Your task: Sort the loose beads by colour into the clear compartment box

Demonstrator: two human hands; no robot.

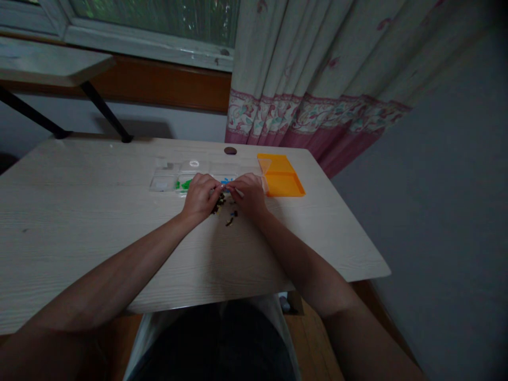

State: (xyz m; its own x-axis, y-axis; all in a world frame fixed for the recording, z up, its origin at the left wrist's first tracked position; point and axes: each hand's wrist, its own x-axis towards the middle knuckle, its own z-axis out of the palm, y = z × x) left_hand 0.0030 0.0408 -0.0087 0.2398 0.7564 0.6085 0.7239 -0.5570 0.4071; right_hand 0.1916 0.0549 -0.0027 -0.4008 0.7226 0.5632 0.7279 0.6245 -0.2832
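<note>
My left hand point(202, 197) and my right hand point(250, 193) meet above the table, fingertips pinched close together. Whatever they hold between them is too small to make out. Just below lies a loose pile of small dark and yellowish pieces point(218, 203), partly covered by my left hand. A few stray pieces point(230, 222) are nearer to me. Behind my hands are clear plastic boxes point(159, 182); green pieces point(185, 184) sit by my left hand and blue pieces point(227, 181) show between the two hands.
An open orange case point(283, 182) lies right of my right hand. A dark oval object point(230, 151) rests near the back edge of the wooden table point(99, 211). A raised shelf point(55, 61) on black legs stands at the left; a curtain point(301, 106) hangs behind.
</note>
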